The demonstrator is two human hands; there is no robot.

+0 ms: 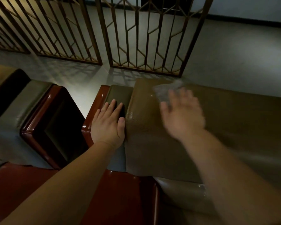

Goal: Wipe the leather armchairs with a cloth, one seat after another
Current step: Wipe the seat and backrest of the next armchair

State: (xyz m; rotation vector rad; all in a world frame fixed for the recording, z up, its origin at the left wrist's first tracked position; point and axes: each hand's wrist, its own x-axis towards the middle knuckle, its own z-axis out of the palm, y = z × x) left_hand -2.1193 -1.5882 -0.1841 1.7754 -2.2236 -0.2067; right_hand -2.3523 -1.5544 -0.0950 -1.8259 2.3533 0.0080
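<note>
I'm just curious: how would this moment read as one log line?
left hand: flat on padded armrest | right hand: blurred, pressing pale grey cloth on olive-brown leather armchair back

Armchair backrest top [209,127] sits centre-right, seen from behind and above. Its armrest [118,95] lies just left of the backrest. Left hand [108,122] is laid flat on that armrest, thumb against the backrest edge. Right hand [182,112] is placed on the backrest top, over a cloth [165,90] at the far edge; blurred. A second armchair [31,108] stands to the left, apart, with floor [81,88] between the two. Lattice screens [136,34] stand on the floor beyond both chairs. A wooden surface [120,197] lies nearest, below the forearms.
</note>
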